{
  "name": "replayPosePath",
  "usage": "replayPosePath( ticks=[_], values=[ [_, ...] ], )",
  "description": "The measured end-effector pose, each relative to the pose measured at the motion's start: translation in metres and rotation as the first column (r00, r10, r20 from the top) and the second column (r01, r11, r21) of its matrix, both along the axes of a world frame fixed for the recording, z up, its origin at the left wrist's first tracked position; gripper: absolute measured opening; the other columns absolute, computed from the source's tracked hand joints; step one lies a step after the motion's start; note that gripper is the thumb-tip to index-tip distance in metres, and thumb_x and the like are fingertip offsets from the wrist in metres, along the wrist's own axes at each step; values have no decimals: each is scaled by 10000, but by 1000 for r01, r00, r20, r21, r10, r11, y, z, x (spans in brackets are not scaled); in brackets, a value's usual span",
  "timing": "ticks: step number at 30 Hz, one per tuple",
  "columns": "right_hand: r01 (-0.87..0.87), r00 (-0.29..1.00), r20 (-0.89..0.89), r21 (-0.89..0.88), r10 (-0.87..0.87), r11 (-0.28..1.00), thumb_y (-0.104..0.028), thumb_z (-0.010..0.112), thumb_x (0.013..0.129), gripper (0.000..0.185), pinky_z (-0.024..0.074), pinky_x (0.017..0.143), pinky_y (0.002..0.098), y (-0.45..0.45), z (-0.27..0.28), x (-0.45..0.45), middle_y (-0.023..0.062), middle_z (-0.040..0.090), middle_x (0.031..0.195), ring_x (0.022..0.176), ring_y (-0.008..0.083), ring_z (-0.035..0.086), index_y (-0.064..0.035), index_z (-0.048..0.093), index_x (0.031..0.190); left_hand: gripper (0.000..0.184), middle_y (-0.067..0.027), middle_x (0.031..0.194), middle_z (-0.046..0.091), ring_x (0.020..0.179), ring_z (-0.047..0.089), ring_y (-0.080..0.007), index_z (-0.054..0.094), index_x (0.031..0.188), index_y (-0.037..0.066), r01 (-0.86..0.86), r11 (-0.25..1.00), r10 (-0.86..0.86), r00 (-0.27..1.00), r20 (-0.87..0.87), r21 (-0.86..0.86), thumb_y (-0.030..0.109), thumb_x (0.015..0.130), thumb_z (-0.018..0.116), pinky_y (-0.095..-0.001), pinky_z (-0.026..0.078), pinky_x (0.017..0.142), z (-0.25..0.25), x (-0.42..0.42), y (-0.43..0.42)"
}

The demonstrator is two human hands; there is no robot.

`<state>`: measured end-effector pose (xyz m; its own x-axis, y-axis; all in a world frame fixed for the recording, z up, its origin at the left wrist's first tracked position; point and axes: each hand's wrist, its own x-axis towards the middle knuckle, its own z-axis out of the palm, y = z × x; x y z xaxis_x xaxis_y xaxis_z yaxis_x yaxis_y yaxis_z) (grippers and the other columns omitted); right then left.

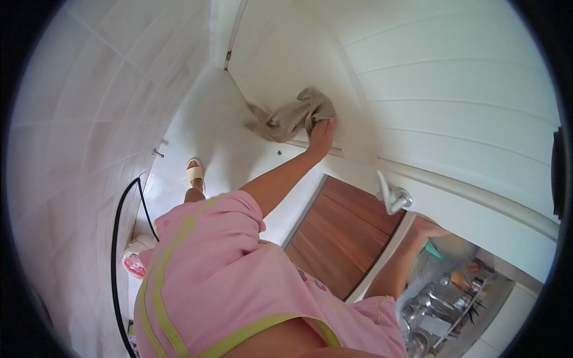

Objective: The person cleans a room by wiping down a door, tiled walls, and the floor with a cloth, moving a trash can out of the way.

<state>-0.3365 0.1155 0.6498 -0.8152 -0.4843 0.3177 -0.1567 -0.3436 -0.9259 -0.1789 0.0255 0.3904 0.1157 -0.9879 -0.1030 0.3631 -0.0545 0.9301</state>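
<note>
Cloth (292, 119), taupe and crumpled, is bunching against the white door (280, 59), left hand (323, 136) fingers curling onto it, loose end trailing leftward; right hand (425, 228) fingers hiding, cannot tell grip.

The fingers of the left hand (323, 136) are partly hidden by the cloth (289, 119); those of the right hand (422, 227) cannot be made out. The small kitchenware (431, 305) is blurred, and the black object (558, 170) is cut off at the right.
</note>
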Motion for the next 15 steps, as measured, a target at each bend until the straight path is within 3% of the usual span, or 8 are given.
replayPosePath(
  ticks=[1, 4, 5, 6, 7, 9, 11, 15],
  values=[
    [-23, 999, 33, 10, 23, 1000, -524, 364, 828, 618, 385, 930, 442, 9, -10, -6, 93, 449, 1238, 1131, 293, 439, -75, 408, 1251, 361, -193, 783, 487, 763, 468, -316, 492, 872, -46, -49, 998, 49, 999, 14, 46, 282, 938, 355, -364, 376, 751, -3, 0, -3],
    [173, 947, -294, 132, -128, 976, -445, 363, 873, 554, 382, 927, 449, 40, -98, -100, 102, 447, 1236, 1141, 274, 428, -49, 385, 1260, 347, -168, 817, 490, 810, 457, -307, 496, 887, -42, -175, 980, 178, 984, -22, 97, 272, 936, 356, -346, 361, 792, -32, 3, -27],
    [71, 995, -76, 79, -65, 994, -405, 378, 896, 525, 362, 950, 422, 55, -147, -127, 101, 450, 1223, 1161, 251, 406, -32, 368, 1265, 332, -161, 835, 495, 833, 453, -307, 499, 892, -39, -224, 973, 229, 968, -98, 62, 261, 933, 361, -347, 353, 810, -42, 5, -38],
    [47, 994, -101, 157, -31, 987, -423, 389, 892, 540, 351, 963, 409, 50, -194, -120, 103, 456, 1215, 1161, 250, 404, -33, 368, 1264, 318, -153, 852, 500, 855, 450, -306, 501, 897, -36, -266, 964, 267, 947, -177, 27, 250, 930, 365, -348, 344, 828, -53, 5, -49],
    [26, 992, -123, 230, 3, 973, -441, 399, 887, 555, 340, 976, 396, 38, -236, -102, 105, 462, 1208, 1162, 249, 403, -34, 369, 1263, 297, -148, 852, 500, 862, 447, -301, 506, 899, -28, -335, 933, 328, 942, -75, -133, 236, 925, 374, -351, 337, 837, -59, 6, -54],
    [-141, 979, 175, 227, 103, 964, -438, 398, 881, 548, 321, 991, 376, 1, -307, -75, 104, 449, 1250, 1112, 239, 448, -39, 387, 1256, 254, -138, 853, 499, 875, 439, -292, 517, 901, -14, -383, 796, 469, 880, 77, -469, 207, 914, 391, -357, 322, 853, -84, 12, -71],
    [-4, 949, 313, 131, -37, 991, -482, 409, 860, 620, 324, 993, 396, -37, -329, -33, 121, 426, 1251, 1177, 257, 391, -27, 348, 1276, 220, -138, 853, 498, 872, 442, -295, 523, 900, -2, -227, 821, 321, 942, 94, -524, 181, 904, 401, -370, 322, 854, -119, 14, -76],
    [118, 990, -79, 54, -113, 992, -374, 402, 867, 539, 389, 933, 419, -61, -328, -27, 147, 433, 1216, 1117, 276, 426, -19, 347, 1269, 198, -151, 883, 517, 879, 449, -303, 530, 900, 8, -108, 862, 200, 970, 138, -495, 168, 901, 414, -374, 323, 854, -222, 8, -66]
  ],
)
